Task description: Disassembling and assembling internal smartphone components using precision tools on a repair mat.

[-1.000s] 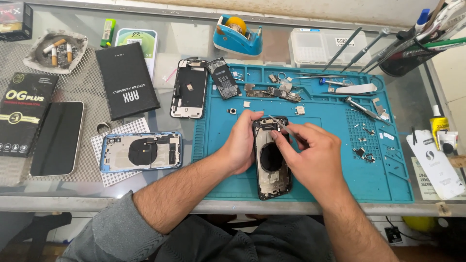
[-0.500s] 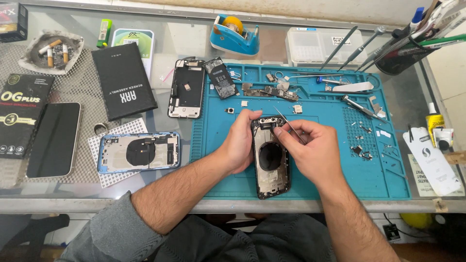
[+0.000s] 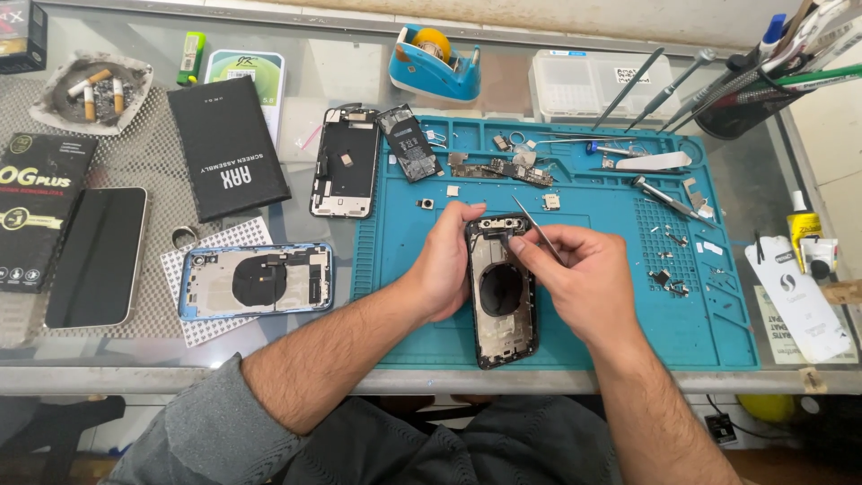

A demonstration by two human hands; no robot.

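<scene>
Near the tabletop's left edge a black phone screen (image 3: 97,256) lies flat, with a blue phone housing (image 3: 256,280) beside it just off the blue work mat's (image 3: 718,332) left edge. Our left hand (image 3: 444,265) stays clamped on the black phone housing (image 3: 501,292) at the mat's front edge. Our right hand (image 3: 584,274) has shifted slightly – still pinching tweezers (image 3: 537,230) shut-fingered, tips now at the housing's top corner, so we judge work there continues.
</scene>
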